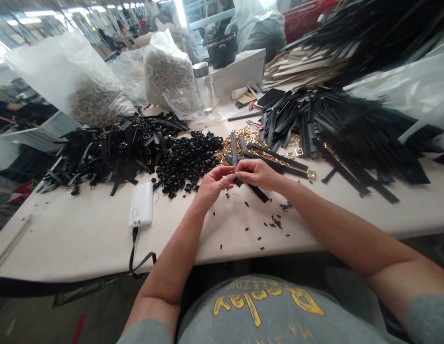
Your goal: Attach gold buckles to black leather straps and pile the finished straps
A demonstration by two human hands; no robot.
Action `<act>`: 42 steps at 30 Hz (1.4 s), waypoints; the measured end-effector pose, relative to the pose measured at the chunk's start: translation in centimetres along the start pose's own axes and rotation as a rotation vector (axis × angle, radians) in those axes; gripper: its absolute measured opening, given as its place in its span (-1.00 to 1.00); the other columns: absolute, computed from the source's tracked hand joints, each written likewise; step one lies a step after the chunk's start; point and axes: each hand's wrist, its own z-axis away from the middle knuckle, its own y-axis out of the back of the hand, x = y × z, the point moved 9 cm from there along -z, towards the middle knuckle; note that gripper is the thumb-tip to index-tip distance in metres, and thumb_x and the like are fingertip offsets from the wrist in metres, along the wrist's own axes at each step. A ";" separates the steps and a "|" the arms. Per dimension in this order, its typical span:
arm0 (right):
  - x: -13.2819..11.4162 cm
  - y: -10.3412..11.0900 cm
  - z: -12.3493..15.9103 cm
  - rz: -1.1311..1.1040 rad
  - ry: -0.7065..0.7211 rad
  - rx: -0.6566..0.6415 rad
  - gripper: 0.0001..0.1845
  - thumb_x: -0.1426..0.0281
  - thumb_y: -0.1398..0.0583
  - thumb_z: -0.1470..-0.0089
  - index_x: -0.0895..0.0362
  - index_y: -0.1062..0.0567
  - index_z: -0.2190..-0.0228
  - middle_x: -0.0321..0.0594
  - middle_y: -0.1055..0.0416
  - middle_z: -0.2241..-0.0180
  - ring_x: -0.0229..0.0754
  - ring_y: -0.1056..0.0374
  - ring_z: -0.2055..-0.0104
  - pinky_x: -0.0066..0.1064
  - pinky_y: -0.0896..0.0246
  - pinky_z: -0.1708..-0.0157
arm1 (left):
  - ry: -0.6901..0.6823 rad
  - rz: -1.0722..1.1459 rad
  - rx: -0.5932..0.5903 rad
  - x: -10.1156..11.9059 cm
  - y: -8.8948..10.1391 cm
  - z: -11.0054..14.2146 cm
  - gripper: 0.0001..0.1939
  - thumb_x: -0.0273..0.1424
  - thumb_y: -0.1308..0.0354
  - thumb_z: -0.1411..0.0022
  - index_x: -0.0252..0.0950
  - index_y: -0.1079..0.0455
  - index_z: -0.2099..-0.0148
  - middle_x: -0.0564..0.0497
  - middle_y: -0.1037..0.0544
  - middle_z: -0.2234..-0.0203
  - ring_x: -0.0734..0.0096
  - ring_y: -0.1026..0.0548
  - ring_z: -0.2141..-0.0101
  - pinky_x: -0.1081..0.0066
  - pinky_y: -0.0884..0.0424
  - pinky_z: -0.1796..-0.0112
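Both hands meet over the desk point(178, 234), fingertips close together. Left hand point(215, 184): thumb and fingers drawn into a pinch at a black strap point(259, 193). Right hand point(256, 173): same strap, thumb against curled forefinger, palm mostly closed. Its tail slants out below the right hand, toward the wearer. Pinching with both hands at one spot probably steadies the strap for fine work; whether a small part sits between the fingertips, too blurred to tell.

Supplies ring the hands, likely for short reaches. Black loops point(189, 162) heaped beyond the left hand; gold buckles point(231, 141) just past the fingers; loose strips point(336, 119) piled right, perhaps kept separate to avoid mixing. Buckled straps point(123, 143) massed far left. Small black bits point(277, 222) scattered on the near side, below the right forearm. White power bank point(141, 204) left of the loops, apart from the hands.
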 end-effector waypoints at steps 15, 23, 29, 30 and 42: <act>-2.1 2.6 0.9 0.499 0.155 0.294 -0.70 0.21 -0.12 -0.21 0.18 -0.46 0.42 -0.24 -0.39 0.50 -0.30 -0.23 0.48 -0.43 -0.06 0.43 | -0.150 -0.277 0.040 1.2 0.9 0.1 -0.78 -0.33 -0.36 0.03 -0.31 -0.50 0.32 0.05 -0.49 0.54 0.53 -0.37 0.55 0.52 -0.31 0.50; -5.8 3.3 2.0 0.660 0.418 0.469 -0.81 0.32 -0.09 -0.22 0.12 -0.48 0.31 -0.13 -0.43 0.17 -0.12 -0.32 0.09 -0.27 -0.17 0.05 | -0.226 -0.400 0.109 1.4 0.6 0.3 -0.92 -0.40 -0.27 -0.01 -0.29 -0.45 0.45 0.07 -0.43 0.57 0.51 -0.34 0.54 0.52 -0.26 0.50; -1.8 1.4 0.4 0.366 0.211 0.192 -0.78 0.26 -0.23 -0.12 0.19 -0.52 0.35 -0.19 -0.42 0.35 -0.24 -0.32 0.34 -0.37 -0.25 0.28 | -0.149 -0.115 0.198 1.0 1.7 0.0 -0.75 -0.23 -0.34 0.02 -0.31 -0.49 0.39 0.04 -0.49 0.54 0.51 -0.41 0.52 0.50 -0.37 0.44; -0.6 0.8 0.1 0.257 0.156 0.138 -0.74 0.23 -0.24 -0.10 0.20 -0.53 0.30 -0.19 -0.44 0.33 -0.25 -0.34 0.33 -0.39 -0.26 0.28 | -0.146 -0.106 0.199 0.9 1.7 0.0 -0.74 -0.23 -0.35 0.03 -0.32 -0.50 0.37 0.04 -0.50 0.52 0.51 -0.42 0.52 0.51 -0.37 0.44; 2.3 -2.0 -0.1 -0.764 -0.106 0.203 -0.48 0.11 -0.43 0.15 0.25 -0.56 0.26 -0.22 -0.44 0.43 -0.30 -0.32 0.47 -0.44 -0.30 0.44 | -0.069 -0.086 0.199 -0.2 0.5 0.0 -0.64 -0.17 -0.43 0.10 -0.33 -0.52 0.34 0.06 -0.49 0.56 0.57 -0.38 0.58 0.54 -0.33 0.50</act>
